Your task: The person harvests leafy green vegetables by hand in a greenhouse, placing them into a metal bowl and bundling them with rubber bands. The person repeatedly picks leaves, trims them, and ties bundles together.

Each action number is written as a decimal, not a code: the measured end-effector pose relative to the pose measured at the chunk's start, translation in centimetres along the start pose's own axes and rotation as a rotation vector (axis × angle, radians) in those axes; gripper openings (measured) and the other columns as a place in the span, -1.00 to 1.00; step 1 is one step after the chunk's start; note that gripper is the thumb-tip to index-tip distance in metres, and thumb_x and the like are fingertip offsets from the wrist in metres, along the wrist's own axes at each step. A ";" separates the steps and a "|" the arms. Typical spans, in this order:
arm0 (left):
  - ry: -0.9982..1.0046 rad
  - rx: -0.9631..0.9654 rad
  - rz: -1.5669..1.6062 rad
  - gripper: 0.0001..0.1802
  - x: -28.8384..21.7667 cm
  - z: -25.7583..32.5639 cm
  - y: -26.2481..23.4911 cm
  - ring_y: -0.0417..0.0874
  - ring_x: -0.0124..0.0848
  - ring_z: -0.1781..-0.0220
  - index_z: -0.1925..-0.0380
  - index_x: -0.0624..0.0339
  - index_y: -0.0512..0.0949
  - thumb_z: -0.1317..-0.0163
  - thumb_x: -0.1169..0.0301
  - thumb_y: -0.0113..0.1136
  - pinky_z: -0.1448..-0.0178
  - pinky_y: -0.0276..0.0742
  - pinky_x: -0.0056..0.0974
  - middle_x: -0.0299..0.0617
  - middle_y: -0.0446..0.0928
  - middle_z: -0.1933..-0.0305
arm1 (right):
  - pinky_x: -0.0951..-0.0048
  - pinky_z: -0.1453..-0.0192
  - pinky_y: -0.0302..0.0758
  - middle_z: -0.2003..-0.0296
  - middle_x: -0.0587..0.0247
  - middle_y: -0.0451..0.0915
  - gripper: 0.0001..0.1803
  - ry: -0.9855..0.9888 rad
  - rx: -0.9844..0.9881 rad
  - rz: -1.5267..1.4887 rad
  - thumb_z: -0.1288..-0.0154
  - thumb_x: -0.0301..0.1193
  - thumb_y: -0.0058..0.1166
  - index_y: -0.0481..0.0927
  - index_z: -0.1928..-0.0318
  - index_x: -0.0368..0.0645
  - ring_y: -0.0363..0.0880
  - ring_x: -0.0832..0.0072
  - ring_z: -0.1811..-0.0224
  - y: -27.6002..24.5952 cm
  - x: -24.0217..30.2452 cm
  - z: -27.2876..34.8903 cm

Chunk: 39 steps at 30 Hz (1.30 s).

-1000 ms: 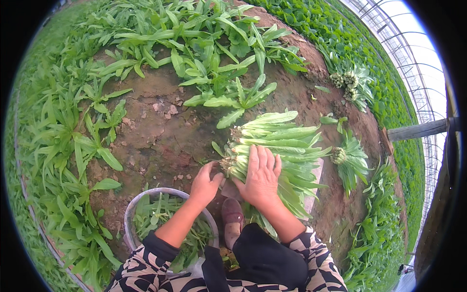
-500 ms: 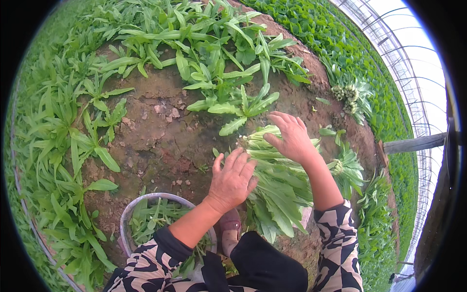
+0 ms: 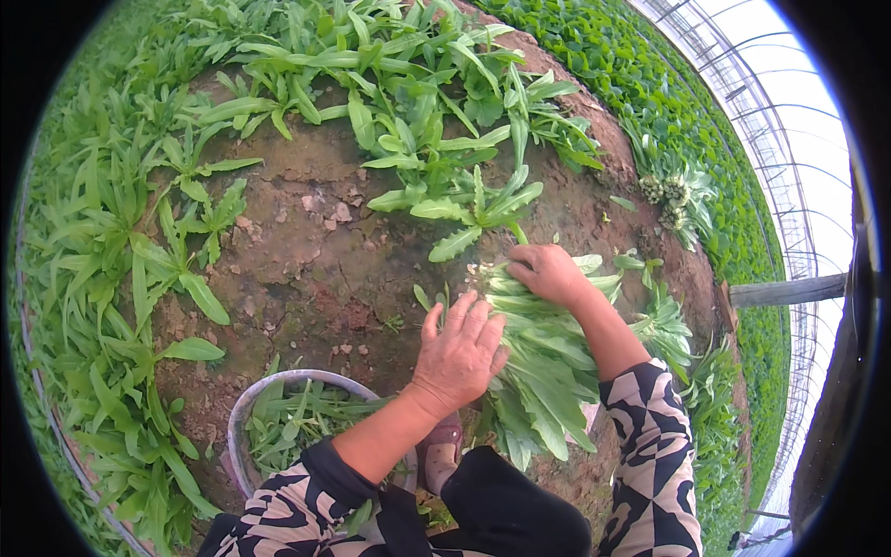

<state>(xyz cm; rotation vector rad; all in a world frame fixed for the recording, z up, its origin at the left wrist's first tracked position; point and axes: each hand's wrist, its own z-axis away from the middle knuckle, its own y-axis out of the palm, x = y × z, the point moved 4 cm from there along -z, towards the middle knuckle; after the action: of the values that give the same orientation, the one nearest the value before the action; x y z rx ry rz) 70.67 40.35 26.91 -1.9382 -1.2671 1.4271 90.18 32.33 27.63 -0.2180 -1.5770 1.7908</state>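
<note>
A thick bunch of long-leaved greens (image 3: 548, 390) lies on the soil in front of me, its pale cut stem ends pointing up and left. My left hand (image 3: 458, 351) rests against the near left side by the stem ends, fingers stretched and a little apart. Curled over the far side of the bunch near the stems is my right hand (image 3: 549, 276), its fingers bent and partly hidden. Just beyond those fingertips stands a rooted green plant (image 3: 471, 212).
A round tub (image 3: 243, 408) with loose leaves in it stands by my left forearm, next to my shoe (image 3: 444, 444). Tied bundles of greens (image 3: 676, 195) lie at the right. Growing plants (image 3: 102, 251) fill the left and far side. A wooden post (image 3: 789, 291) juts in at right.
My right hand has come down onto the bunch and its fingers have curled in. My left hand has shifted slightly right and down, staying beside the stems.
</note>
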 end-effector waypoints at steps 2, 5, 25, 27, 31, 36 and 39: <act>0.003 -0.002 0.004 -0.53 -0.1 0.0 -0.1 0.31 -0.22 -0.38 -0.06 0.03 0.50 -0.16 0.13 0.20 -0.37 0.12 0.11 -0.22 0.42 -0.18 | 0.04 0.18 0.48 0.38 -0.03 0.58 -0.77 0.011 -0.069 0.000 -0.28 -0.26 0.07 0.54 0.33 -0.19 0.57 -0.07 0.28 -0.4 1.0 0.8; 0.006 -0.001 0.002 -0.53 -0.1 0.2 0.0 0.31 -0.21 -0.38 -0.06 0.03 0.50 -0.16 0.13 0.21 -0.37 0.13 0.11 -0.22 0.42 -0.17 | 0.03 0.21 0.49 0.42 -0.02 0.57 -0.74 0.017 -0.162 0.120 -0.30 -0.23 0.05 0.52 0.37 -0.17 0.57 -0.02 0.32 -0.2 2.2 2.1; 0.021 -0.011 0.012 -0.53 0.5 0.3 0.2 0.32 -0.18 -0.37 -0.08 0.07 0.48 -0.20 0.14 0.18 -0.37 0.14 0.11 -0.17 0.40 -0.20 | 0.18 -0.27 0.41 -0.09 -0.08 0.58 -0.27 0.168 0.146 -0.149 -0.27 0.00 0.13 0.36 -0.32 -0.16 0.53 0.03 -0.17 1.6 1.8 2.4; 0.017 -0.002 0.007 -0.53 0.4 0.3 0.4 0.32 -0.18 -0.37 -0.08 0.07 0.48 -0.20 0.14 0.18 -0.37 0.15 0.09 -0.17 0.40 -0.20 | 0.19 -0.34 0.35 -0.17 -0.12 0.51 -0.18 0.234 0.155 -0.280 -0.21 0.02 0.20 0.31 -0.35 -0.19 0.46 0.03 -0.26 1.4 1.5 2.6; -0.019 -0.006 0.026 -0.55 0.5 0.4 0.8 0.33 -0.17 -0.35 -0.07 0.07 0.48 -0.21 0.16 0.18 -0.36 0.16 0.08 -0.17 0.40 -0.17 | 0.19 -0.49 0.17 -0.38 -0.22 0.23 0.16 0.080 0.263 -0.335 0.01 0.10 0.39 0.09 -0.45 -0.25 0.18 -0.01 -0.45 0.6 2.3 3.9; -0.129 0.127 0.299 -0.59 1.3 0.3 0.0 0.36 -0.12 -0.33 -0.07 0.06 0.47 -0.22 0.23 0.18 -0.34 0.23 0.02 -0.14 0.40 -0.15 | 0.12 -0.55 0.02 -0.44 -0.27 0.02 0.54 0.022 0.233 -0.097 0.33 0.19 0.52 -0.19 -0.51 -0.23 -0.05 -0.11 -0.52 1.9 3.7 5.8; -0.200 0.108 0.545 -0.57 3.2 0.7 -2.4 0.39 -0.09 -0.28 -0.13 0.09 0.44 -0.30 0.22 0.15 -0.24 0.33 0.02 -0.09 0.39 -0.20 | 0.14 -0.58 -0.03 -0.46 -0.25 -0.01 0.55 0.070 0.279 -0.115 0.36 0.16 0.55 -0.18 -0.51 -0.21 -0.10 -0.08 -0.54 1.4 4.2 5.5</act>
<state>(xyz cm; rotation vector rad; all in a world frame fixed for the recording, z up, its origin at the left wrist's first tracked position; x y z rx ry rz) 69.20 44.17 26.81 -2.2089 -0.7343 1.9433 83.42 30.56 29.03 -0.0555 -1.2484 1.8661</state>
